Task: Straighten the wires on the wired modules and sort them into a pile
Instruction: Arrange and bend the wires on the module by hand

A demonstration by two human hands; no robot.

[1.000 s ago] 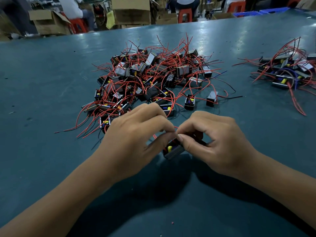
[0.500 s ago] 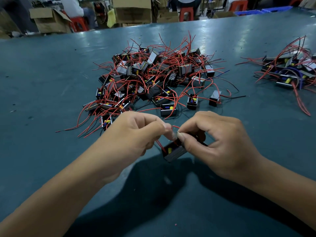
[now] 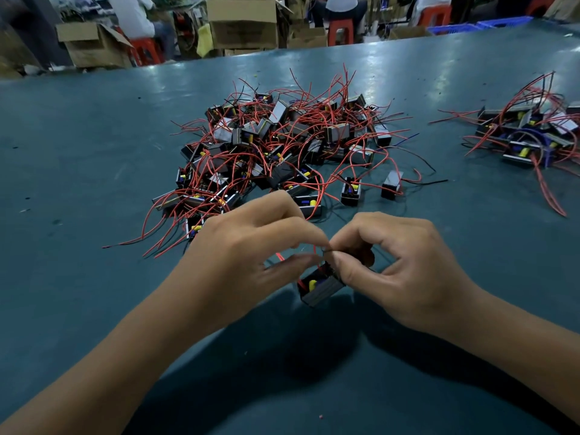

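Right hand [image 3: 405, 271] pinches the module [image 3: 321, 288] just above the tabletop [image 3: 94, 183]; left hand [image 3: 248, 262] pinches its wire [image 3: 315, 250]. I should draw steadily outward, holding the module still, avoiding kinks.

A wide teal desk [image 3: 94, 146] is filling the view, its worn top catching pale glare from overhead light. Beyond its far edge, open cardboard boxes [image 3: 241, 22] are standing among red plastic stools [image 3: 340, 31], blue crates [image 3: 455, 29] are lining the right, and seated people are working.
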